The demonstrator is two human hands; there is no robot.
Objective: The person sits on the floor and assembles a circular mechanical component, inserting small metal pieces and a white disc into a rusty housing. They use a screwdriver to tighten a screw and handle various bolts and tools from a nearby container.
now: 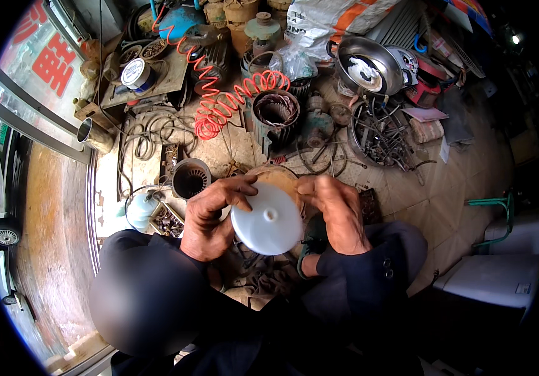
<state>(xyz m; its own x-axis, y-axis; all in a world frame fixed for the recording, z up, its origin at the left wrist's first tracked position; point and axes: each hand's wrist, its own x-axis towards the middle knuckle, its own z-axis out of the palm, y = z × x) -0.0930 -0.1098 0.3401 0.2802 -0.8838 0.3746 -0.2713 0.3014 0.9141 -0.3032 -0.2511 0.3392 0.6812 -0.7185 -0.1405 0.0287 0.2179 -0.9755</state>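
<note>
A round white plastic disc (263, 227) with a small raised hole at its centre is held up in front of me, tilted. My left hand (212, 216) grips its upper left edge, the fingers curled over the rim. Close to the disc's upper right edge, my right hand (338, 213) is closed with the fingers bent together; whatever they pinch is hidden or too small to name. Behind the disc shows part of a round tan surface (276, 178). Dark cloth (266, 272) lies below, between my feet.
A slotted motor stator (191, 178) stands left of my hands, and a larger motor housing (276, 116) ahead. A red coiled hose (216, 116) stretches across the floor. To the right sit a basin of metal tools (379, 135) and a steel pan (370, 66). A white tub (138, 75) rests at far left.
</note>
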